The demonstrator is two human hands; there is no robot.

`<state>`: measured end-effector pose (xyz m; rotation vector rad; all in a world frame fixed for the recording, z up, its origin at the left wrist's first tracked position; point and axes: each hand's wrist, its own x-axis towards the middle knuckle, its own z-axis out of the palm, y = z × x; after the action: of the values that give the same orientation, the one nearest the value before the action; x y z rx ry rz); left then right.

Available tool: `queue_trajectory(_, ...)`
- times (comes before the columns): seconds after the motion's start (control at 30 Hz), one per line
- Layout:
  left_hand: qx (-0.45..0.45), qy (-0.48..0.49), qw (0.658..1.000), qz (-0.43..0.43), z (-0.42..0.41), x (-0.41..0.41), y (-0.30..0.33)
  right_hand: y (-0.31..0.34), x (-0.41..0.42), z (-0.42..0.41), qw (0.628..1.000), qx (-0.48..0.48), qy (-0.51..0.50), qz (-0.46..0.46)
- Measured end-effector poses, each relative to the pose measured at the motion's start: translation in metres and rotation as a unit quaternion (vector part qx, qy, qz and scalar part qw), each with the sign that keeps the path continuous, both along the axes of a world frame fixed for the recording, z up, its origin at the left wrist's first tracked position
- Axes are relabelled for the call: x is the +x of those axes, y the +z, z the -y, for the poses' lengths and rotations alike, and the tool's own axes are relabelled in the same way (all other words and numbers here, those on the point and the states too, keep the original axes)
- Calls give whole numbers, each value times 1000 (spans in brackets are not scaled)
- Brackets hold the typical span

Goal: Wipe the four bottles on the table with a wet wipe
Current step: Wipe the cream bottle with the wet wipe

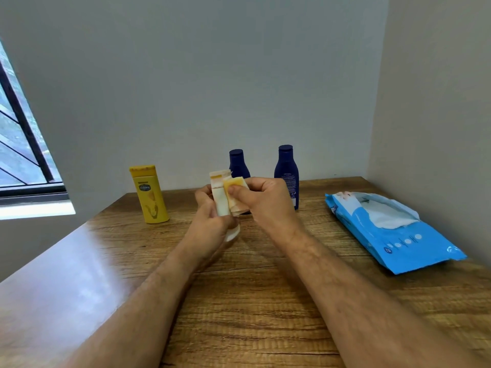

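My left hand (212, 221) grips a small cream bottle (221, 201) upright above the table's middle. My right hand (265, 203) presses a folded wet wipe (235, 185), stained yellowish, against the bottle's right side with thumb on top. A yellow bottle (151, 195) stands at the back left. Two dark blue bottles stand at the back: one (237, 163) partly hidden behind my hands, the other (287, 171) to its right, close behind my right hand.
A blue wet-wipe pack (398, 243) lies open on the right of the wooden table (252, 301), a white wipe poking out. Walls close in behind and on the right. A window is at the left.
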<state>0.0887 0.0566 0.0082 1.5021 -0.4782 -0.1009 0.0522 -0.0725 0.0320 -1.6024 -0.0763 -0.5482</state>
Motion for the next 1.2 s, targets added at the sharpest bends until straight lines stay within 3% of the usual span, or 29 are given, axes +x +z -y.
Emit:
queue_trajectory(0.2,39,-16,999,30,3,-5,-1,-1,2,6,996,69,-49,-13)
queue_trajectory(0.33,-41,4,999,-11,5,-2,2,3,7,9,982,186,6,-44)
queue_trajectory(0.43,-81,36,996,-22,3,2,3,6,7,9,964,241,103,-49)
queue_trajectory(0.53,-81,-3,996,-32,3,-2,2,4,6,6,975,184,117,-45)
queue_trajectory(0.7,-37,-39,998,-23,4,-2,0,1,5,10,995,92,-47,4)
queue_trajectory(0.87,2,-25,1000,6,3,-1,-2,-2,1,3,984,-66,-155,49)
queue_trajectory(0.97,19,-27,999,35,4,-1,-2,-4,3,-1,975,-95,-195,51)
queue_trajectory(1.2,30,-8,997,67,2,0,-2,2,-6,-8,997,-55,-48,31)
